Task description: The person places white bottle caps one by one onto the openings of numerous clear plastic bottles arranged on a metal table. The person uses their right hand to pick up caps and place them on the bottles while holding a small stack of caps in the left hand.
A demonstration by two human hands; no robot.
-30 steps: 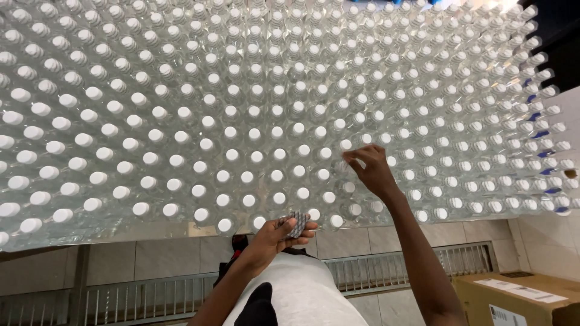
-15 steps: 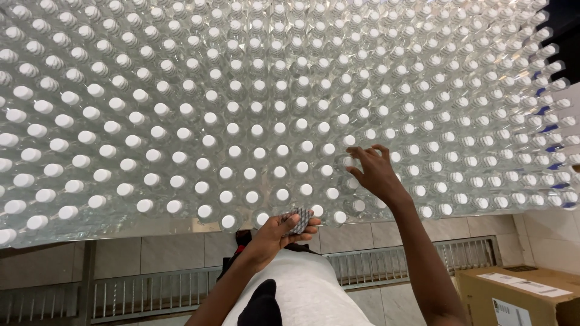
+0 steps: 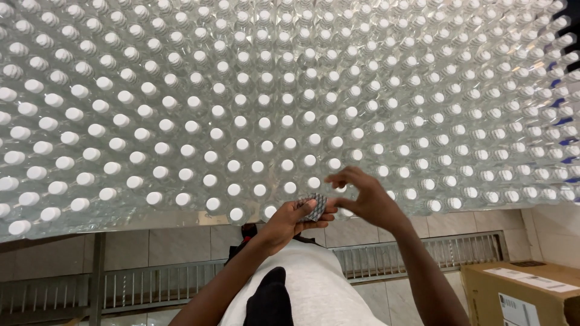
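A huge block of clear plastic bottles [image 3: 241,108] with white caps fills the upper view, caps facing me, wrapped in clear film. My left hand [image 3: 290,220] is below the block's lower edge and holds a small patterned sheet or stack [image 3: 314,206] of grey-and-white pieces. My right hand [image 3: 365,196] has its thumb and fingers pinched together right beside that sheet, in front of the lowest row of caps. Whether the fingers grip a piece is hidden.
A brown cardboard box [image 3: 519,293] with a white label sits at the lower right. A metal floor grate [image 3: 151,290] runs across the tiled floor [image 3: 181,244] beneath the bottles. My white shirt [image 3: 302,284] shows at the bottom centre.
My right hand has come down and left from the bottle caps to the sheet in my left hand. The left hand has stayed almost still.
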